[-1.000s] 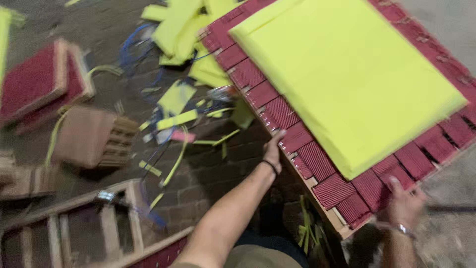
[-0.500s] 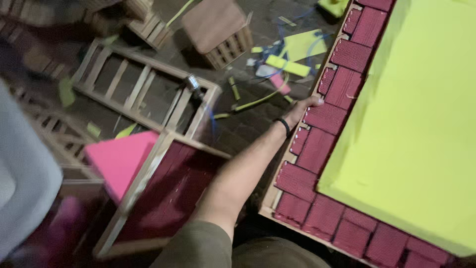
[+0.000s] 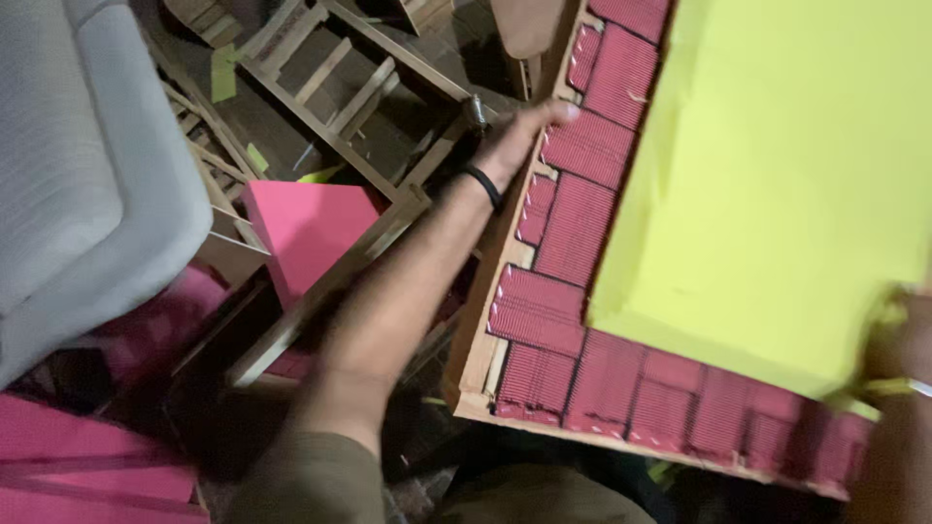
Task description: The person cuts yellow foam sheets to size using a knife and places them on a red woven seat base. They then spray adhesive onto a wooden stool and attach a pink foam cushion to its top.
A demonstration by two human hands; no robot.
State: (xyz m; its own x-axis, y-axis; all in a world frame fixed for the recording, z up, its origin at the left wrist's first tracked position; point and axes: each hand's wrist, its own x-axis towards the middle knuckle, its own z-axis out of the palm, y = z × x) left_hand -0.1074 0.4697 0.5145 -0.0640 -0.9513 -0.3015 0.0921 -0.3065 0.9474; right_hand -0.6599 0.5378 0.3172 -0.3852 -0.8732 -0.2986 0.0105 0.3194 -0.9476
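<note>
Tray (image 3: pixel 544 320) swung nearer, wooden frames (image 3: pixel 340 87), pink sheet (image 3: pixel 301 228) beside.

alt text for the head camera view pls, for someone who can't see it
Seen from above, a person's left hand grips the edge of a wooden tray packed with red ridged blocks and topped by a yellow-green sheet; the blurred right hand holds the sheet's lower corner. Empty wooden frames and pink sheets lie on the dark floor to the left.

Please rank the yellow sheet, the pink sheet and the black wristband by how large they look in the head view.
1. Yellow sheet, by far the largest.
2. Pink sheet, though partly hidden by a wooden frame.
3. Black wristband, smallest.
</note>
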